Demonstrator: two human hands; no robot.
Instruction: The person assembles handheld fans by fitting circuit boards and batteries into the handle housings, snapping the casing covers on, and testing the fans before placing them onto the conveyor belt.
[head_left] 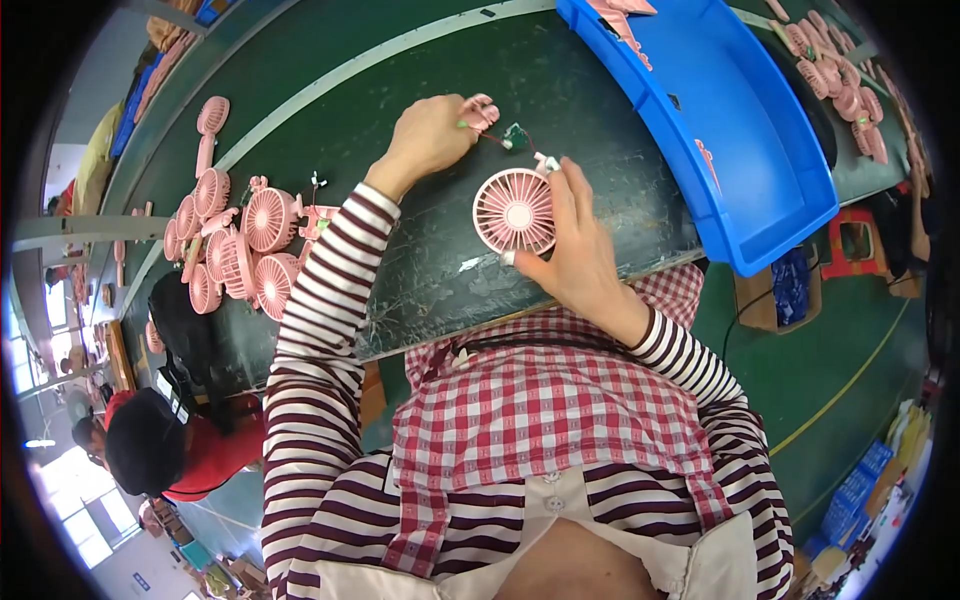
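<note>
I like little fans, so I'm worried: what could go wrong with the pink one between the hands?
The thin wires by the green circuit board might tug loose if the left hand and right hand pull apart. The bare board could get bumped. And the striped left sleeve, close to the pile of pink fans, might knock one.

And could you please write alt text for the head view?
A person's right hand grips a pink fan head on a green table; the left hand holds a small part, a wired circuit board between. Pink fans lie left, a blue tray right.
</note>
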